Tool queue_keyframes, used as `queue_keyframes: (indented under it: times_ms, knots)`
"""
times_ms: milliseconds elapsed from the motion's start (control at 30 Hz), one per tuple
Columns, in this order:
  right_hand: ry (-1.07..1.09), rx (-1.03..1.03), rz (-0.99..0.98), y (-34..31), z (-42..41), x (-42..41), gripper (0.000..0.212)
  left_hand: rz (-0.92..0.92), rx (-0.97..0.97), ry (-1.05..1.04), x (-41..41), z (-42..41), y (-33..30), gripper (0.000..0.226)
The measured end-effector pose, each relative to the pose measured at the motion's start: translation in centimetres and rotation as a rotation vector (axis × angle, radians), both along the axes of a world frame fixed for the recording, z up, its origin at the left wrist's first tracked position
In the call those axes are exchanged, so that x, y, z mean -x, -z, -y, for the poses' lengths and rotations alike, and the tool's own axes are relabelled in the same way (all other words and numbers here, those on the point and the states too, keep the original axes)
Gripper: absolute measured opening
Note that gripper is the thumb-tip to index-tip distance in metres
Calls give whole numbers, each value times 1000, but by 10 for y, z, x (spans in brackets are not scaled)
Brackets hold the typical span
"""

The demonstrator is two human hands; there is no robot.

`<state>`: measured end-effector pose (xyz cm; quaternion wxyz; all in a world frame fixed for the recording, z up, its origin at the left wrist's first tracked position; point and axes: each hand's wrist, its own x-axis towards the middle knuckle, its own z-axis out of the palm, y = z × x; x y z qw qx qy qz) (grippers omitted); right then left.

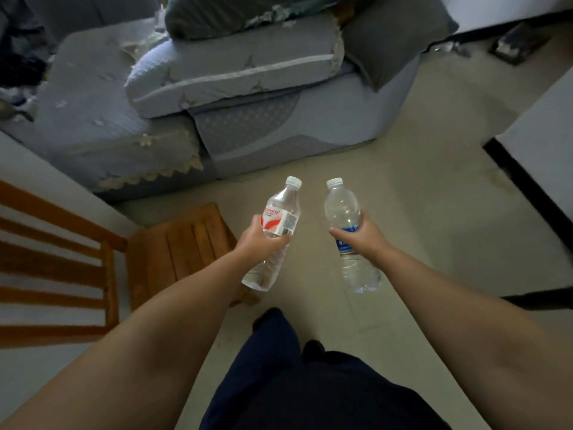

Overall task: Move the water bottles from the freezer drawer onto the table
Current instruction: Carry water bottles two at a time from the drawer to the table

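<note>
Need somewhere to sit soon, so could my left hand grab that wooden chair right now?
Probably not: the left hand is gripping the red-labelled bottle, though nothing stands between it and the wooden chair.

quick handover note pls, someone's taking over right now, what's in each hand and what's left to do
Left hand: grips the red-label bottle around its middle, cap tilted away.
Right hand: grips the blue-label bottle the same way.
Both bottles are in the air above the floor, near the wooden chair and sofa.
Done: both bottles are in hand. The freezer drawer is not in view.
Left: set both on the table.
</note>
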<state>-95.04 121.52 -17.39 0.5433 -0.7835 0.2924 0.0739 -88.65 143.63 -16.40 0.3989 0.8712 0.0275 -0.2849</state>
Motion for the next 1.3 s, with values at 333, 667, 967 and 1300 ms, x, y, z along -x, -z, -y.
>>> queue_keyframes:
  times_ms: [333, 667, 967, 1300]
  knots:
    - [328, 9, 2, 4, 81, -97, 64, 47, -60, 387, -171, 106, 3, 74]
    - [688, -80, -43, -1, 141, -160, 55, 96, -137, 647, -301, 215, -5, 78]
    - [905, -114, -60, 16, 255, -166, 56, 103, -178, 930, -327, 365, 7, 74]
    - [1080, -30, -48, -9, 419, -158, 69, 83, -16, 1039, -334, 575, -14, 70]
